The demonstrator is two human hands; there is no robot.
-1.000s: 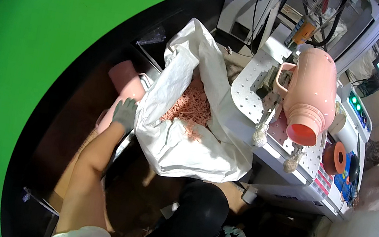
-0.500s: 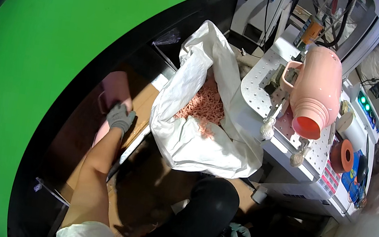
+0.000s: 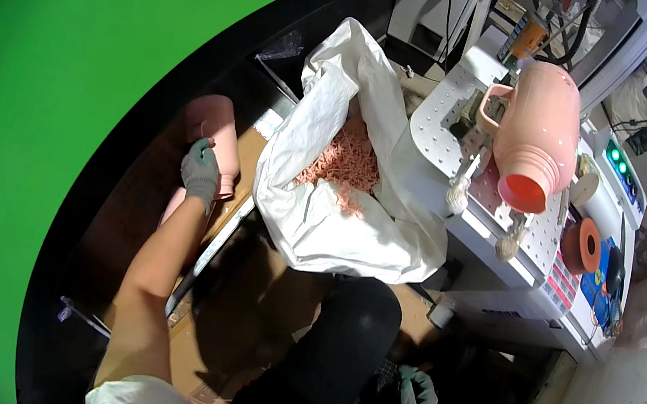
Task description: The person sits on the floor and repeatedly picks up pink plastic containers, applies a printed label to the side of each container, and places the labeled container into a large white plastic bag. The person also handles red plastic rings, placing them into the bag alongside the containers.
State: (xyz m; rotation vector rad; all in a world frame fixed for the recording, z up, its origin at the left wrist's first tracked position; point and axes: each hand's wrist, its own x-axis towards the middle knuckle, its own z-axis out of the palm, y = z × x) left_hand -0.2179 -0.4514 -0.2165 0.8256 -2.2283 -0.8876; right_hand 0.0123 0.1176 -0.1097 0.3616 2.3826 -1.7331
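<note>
The left hand (image 3: 200,170) touches the jug (image 3: 220,131) left of the sack (image 3: 318,235), seemingly handling it, which calls for steady contact; its grip's closure is unclear, as is the loosely curled right hand's (image 3: 415,403).

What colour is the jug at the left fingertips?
The jug is pink, best seen in the head view.

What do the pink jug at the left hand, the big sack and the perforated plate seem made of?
Pink jug: probably plastic, smooth with a soft sheen. White sack: perhaps woven plastic, stiffly creased; weave unclear. Perforated plate: likely metal, pale satin, regular holes.
</note>
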